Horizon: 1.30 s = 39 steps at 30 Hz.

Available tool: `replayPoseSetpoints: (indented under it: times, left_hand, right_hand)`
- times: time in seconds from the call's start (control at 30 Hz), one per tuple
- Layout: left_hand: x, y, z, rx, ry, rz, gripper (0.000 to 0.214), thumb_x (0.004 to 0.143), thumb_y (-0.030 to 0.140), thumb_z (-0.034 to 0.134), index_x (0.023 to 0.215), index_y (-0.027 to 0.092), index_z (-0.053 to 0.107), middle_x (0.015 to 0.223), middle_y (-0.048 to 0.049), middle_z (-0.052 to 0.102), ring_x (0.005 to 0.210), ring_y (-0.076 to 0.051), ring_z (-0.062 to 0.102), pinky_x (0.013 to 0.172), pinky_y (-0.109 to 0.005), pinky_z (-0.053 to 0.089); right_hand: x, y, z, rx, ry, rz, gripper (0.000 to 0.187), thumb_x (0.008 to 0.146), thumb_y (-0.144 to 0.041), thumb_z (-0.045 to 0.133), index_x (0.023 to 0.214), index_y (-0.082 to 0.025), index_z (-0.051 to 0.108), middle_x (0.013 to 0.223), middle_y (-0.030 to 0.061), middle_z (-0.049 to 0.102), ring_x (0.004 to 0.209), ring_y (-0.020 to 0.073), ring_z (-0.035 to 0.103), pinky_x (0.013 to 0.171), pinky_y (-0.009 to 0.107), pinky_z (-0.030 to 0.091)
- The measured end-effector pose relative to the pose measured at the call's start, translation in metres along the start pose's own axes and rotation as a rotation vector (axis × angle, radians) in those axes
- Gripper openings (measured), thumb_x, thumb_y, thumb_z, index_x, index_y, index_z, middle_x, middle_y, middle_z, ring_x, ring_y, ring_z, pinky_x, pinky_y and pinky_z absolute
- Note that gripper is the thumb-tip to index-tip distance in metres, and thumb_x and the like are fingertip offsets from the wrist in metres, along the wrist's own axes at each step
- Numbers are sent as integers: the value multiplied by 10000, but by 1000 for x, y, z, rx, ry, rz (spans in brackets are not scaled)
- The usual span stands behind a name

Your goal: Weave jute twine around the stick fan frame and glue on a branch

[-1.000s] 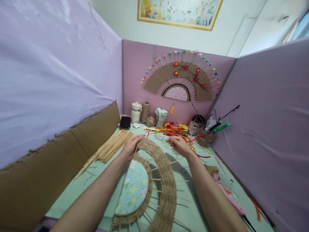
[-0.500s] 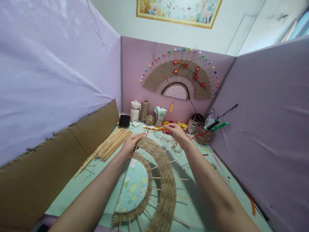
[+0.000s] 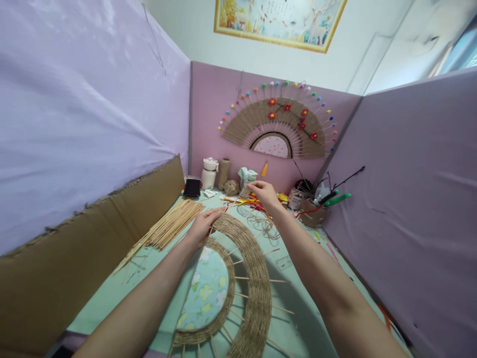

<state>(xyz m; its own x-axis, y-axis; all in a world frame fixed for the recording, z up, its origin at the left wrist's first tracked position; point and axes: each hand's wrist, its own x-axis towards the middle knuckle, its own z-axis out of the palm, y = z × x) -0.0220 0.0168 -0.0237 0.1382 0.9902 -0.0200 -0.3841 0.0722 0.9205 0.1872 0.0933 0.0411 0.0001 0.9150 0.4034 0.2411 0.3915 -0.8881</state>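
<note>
Now pressing the woven fan (image 3: 257,278) flat under the spread left hand (image 3: 203,226), pinching jute twine (image 3: 263,223) high in the right hand (image 3: 263,191), possibly snarling its loose coil by tugging.

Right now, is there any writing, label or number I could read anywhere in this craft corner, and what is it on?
No text is readable.
Framed painting on the wall: small dark marks near its top edge, maybe writing, too blurred to read.
White jar, black box, woven fan piece under the left hand: no lettering visible.
</note>
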Motion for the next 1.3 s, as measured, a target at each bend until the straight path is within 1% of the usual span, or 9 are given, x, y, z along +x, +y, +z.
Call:
replayPoseSetpoints:
  times: [0.17,0.3,0.4,0.53,0.7,0.87,1.07,1.17,1.3]
  left_hand:
    - [0,-1,0,18,27,-10,417,603,393,782,967,196,735,1058,-78,693,789,-154,632,635,-239,461]
    - [1,-1,-2,60,52,-20,427,612,403,768,991,210,731,1020,-66,699,746,-137,619,587,-223,426]
    - [1,0,-2,53,51,-20,438,606,409,769,993,207,731,1017,-67,698,745,-136,613,589,-221,420]
    - [1,0,-1,32,14,-19,460,597,417,777,997,196,731,1003,-74,697,774,-150,616,605,-226,423]
    - [-4,3,3,46,6,-29,445,618,411,766,1008,202,724,945,-54,696,703,-118,595,563,-204,391]
    - [-7,7,6,97,25,-18,462,626,427,751,1025,196,715,838,-43,690,609,-105,558,464,-190,307]
    - [-6,6,5,111,27,-20,464,615,433,755,1014,200,710,848,-45,683,619,-110,562,466,-185,318]
    - [-5,6,4,129,10,-23,452,613,428,757,996,191,710,841,-48,682,616,-114,565,456,-186,310]
    - [-6,8,2,138,-65,-66,348,615,369,768,888,158,723,709,-31,660,536,-95,525,436,-192,291]
  right_hand:
    - [11,6,8,-47,15,82,244,591,-388,674,633,-147,665,615,10,617,603,128,496,598,263,381]
    - [12,3,7,-9,5,62,278,599,-416,679,682,-151,671,636,11,617,600,124,482,569,254,364]
    - [-2,4,-7,30,-23,43,298,624,-438,683,714,-154,669,611,0,586,571,109,440,537,245,319]
    - [-26,23,-29,136,-111,123,288,639,-439,698,702,-164,642,511,-54,446,492,74,311,483,243,223]
    - [-45,49,-33,332,-191,249,299,588,-404,756,710,-164,626,524,-78,366,476,59,251,459,235,158]
    - [-57,59,-29,400,-224,326,372,584,-472,756,775,-174,640,521,-75,374,467,68,263,454,238,151]
    - [-71,67,-35,414,-339,371,540,658,-720,579,695,-186,643,465,-66,300,454,89,248,456,257,182]
    - [-76,69,-36,382,-408,394,571,653,-742,568,677,-178,654,469,-53,337,471,93,282,463,256,201]
    - [-78,66,-36,399,-442,417,571,636,-718,614,686,-153,669,485,-44,390,480,85,296,472,247,211]
